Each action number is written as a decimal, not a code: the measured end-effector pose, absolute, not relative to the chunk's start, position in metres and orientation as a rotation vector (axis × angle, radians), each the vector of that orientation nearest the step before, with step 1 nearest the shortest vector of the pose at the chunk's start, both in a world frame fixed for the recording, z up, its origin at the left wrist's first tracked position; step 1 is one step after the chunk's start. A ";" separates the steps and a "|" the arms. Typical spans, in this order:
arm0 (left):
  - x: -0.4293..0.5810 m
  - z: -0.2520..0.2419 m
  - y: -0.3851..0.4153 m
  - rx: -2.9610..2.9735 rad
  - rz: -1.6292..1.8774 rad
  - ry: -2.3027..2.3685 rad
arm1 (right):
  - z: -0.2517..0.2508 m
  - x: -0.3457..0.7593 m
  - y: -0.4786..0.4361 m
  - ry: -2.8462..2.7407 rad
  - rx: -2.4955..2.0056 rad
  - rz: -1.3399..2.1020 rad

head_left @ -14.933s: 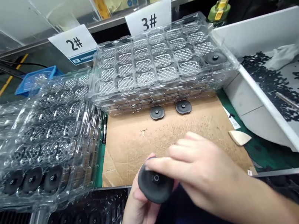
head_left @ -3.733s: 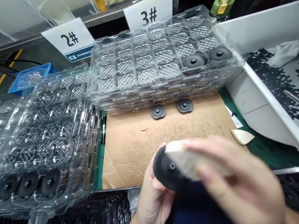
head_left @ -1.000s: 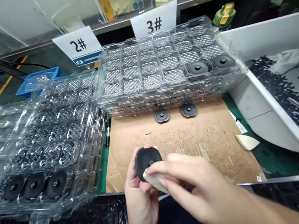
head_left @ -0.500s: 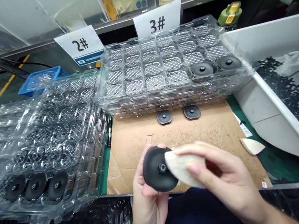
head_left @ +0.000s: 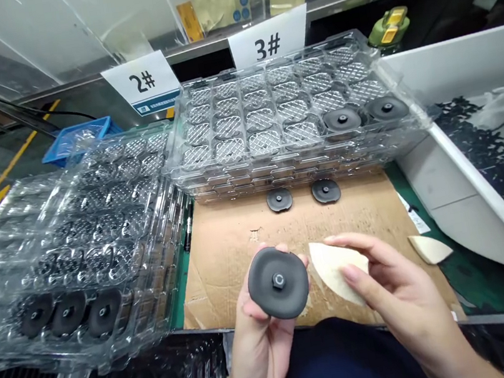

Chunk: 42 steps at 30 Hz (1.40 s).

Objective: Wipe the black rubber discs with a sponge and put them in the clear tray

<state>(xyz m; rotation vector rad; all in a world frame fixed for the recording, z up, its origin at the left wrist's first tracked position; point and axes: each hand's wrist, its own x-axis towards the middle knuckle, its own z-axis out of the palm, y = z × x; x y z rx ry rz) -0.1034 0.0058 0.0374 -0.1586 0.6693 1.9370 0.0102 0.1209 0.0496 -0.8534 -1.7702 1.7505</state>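
Observation:
A black rounded disc (head_left: 266, 285) with a small raised hub faces up in my left hand (head_left: 263, 345), whose fingers wrap round its edge. My right hand (head_left: 400, 293) pinches a cream-coloured pointed pad (head_left: 334, 268) between thumb and fingers. A small gap separates the pad from the disc's right edge. Beyond my hands, two more black discs, one at the left (head_left: 279, 199) and one at the right (head_left: 326, 190), lie on the cardboard sheet (head_left: 222, 244). Another cream pad (head_left: 430, 248) rests at the cardboard's right edge.
Behind the cardboard stands a stack of clear trays (head_left: 263, 140) with two discs in its front right pockets. More clear trays (head_left: 112, 235) with discs are at the left. A white bin (head_left: 478, 180) of small black parts is at the right, near a green bottle (head_left: 389, 27).
The cream pad has come off the disc and moved right with my right hand. My left hand has turned the disc to face the camera more squarely. The view has shifted slightly.

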 end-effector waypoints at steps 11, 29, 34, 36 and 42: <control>-0.095 0.032 0.000 -0.088 1.851 0.942 | 0.089 -0.025 0.111 -2.570 -0.214 1.355; -0.108 0.037 -0.001 -0.157 1.854 0.605 | 0.052 0.025 0.130 -2.106 -0.897 1.502; -0.108 0.038 -0.001 -0.103 1.807 0.567 | 0.039 0.026 0.125 -2.130 -0.938 1.589; -0.108 0.039 -0.002 -0.075 1.796 0.572 | 0.038 0.026 0.125 -2.158 -0.940 1.581; -0.107 0.039 -0.002 -0.019 1.773 0.609 | 0.035 0.027 0.125 -2.177 -0.963 1.624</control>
